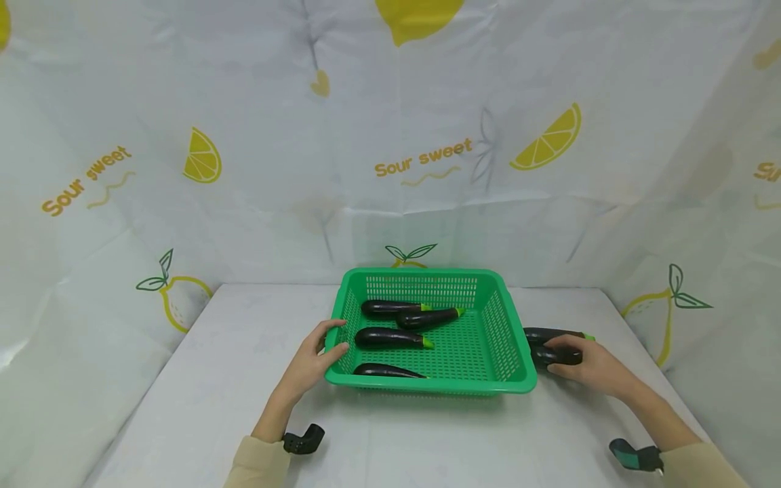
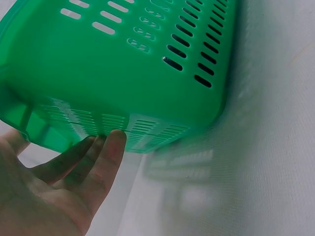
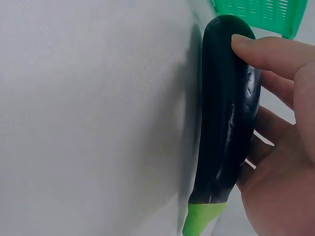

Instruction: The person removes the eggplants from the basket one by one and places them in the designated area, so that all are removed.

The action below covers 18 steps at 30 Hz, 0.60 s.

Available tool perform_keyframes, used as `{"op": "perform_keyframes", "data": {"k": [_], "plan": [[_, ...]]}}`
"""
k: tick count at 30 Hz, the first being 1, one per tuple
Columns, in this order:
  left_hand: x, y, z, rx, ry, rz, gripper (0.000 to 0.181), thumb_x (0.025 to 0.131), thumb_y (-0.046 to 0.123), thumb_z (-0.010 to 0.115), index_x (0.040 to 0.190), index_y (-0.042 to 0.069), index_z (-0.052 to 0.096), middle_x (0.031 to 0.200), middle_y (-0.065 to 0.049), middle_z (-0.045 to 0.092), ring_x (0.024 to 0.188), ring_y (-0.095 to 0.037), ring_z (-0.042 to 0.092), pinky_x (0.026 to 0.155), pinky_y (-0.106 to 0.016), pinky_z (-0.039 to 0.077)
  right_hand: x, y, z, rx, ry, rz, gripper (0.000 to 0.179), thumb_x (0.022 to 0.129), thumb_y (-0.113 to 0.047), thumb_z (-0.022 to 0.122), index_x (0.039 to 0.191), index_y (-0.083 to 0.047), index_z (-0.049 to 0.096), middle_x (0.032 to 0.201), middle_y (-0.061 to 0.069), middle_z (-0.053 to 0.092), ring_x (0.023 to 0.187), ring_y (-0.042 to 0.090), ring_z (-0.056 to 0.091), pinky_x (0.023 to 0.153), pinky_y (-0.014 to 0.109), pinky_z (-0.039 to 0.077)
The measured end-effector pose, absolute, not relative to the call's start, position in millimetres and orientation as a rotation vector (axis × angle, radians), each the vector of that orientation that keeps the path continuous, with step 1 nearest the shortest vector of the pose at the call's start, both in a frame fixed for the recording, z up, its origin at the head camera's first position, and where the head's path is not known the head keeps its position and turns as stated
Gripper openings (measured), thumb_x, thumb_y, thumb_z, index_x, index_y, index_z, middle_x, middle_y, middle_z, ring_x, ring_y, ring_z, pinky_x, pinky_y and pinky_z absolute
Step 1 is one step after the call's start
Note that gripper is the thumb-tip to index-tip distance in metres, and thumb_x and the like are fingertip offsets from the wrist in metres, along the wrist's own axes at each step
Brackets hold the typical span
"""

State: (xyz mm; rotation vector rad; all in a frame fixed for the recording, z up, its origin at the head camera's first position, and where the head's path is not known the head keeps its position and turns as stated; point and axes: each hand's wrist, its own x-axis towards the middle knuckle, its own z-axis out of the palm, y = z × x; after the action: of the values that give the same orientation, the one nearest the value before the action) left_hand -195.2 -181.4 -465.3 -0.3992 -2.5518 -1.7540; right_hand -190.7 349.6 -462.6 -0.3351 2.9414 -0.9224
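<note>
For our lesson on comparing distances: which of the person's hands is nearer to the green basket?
Left. The left hand grips the green basket at its left edge; the right hand is beyond its right side, holding an eggplant.

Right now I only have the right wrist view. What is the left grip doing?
Observer: The left grip holds the basket by the rim at its left end.

Operator: What can you see in it?

Observer: Four eggplants, lying on their sides.

Operator: Anything behind the one I have?

Observer: Yes. In the head view, another eggplant lies just beyond the held one in the right grip.
</note>
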Motion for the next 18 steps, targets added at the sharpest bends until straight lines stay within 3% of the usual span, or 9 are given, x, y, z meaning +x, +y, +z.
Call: {"op": "perform_keyframes", "data": {"k": [8, 18], "plan": [[-194.2, -180.6, -465.7, -0.431, -2.529, -1.735, 0.047, 0.1, 0.024, 0.068, 0.143, 0.011, 0.053, 0.152, -0.018, 0.046, 0.144, -0.041, 0.039, 0.114, -0.066, 0.028, -189.1, 347.7, -463.9, -0.306, 2.95, -0.893, 0.046, 0.084, -0.021, 0.083, 0.121, -0.001, 0.066, 0.124, 0.029, 0.061, 0.116, 0.054, 0.053, 0.09, 0.071, 0.046], [-195.2, -181.1, -466.5, -0.428, -2.537, -1.729, 0.045, 0.101, 0.021, 0.066, 0.143, 0.01, 0.053, 0.153, -0.017, 0.046, 0.143, -0.04, 0.039, 0.114, -0.065, 0.029, -191.1, 349.2, -464.1, -0.323, 2.978, -0.888, 0.045, 0.083, -0.022, 0.084, 0.119, -0.002, 0.067, 0.119, 0.023, 0.065, 0.113, 0.048, 0.057, 0.089, 0.067, 0.047]]}}
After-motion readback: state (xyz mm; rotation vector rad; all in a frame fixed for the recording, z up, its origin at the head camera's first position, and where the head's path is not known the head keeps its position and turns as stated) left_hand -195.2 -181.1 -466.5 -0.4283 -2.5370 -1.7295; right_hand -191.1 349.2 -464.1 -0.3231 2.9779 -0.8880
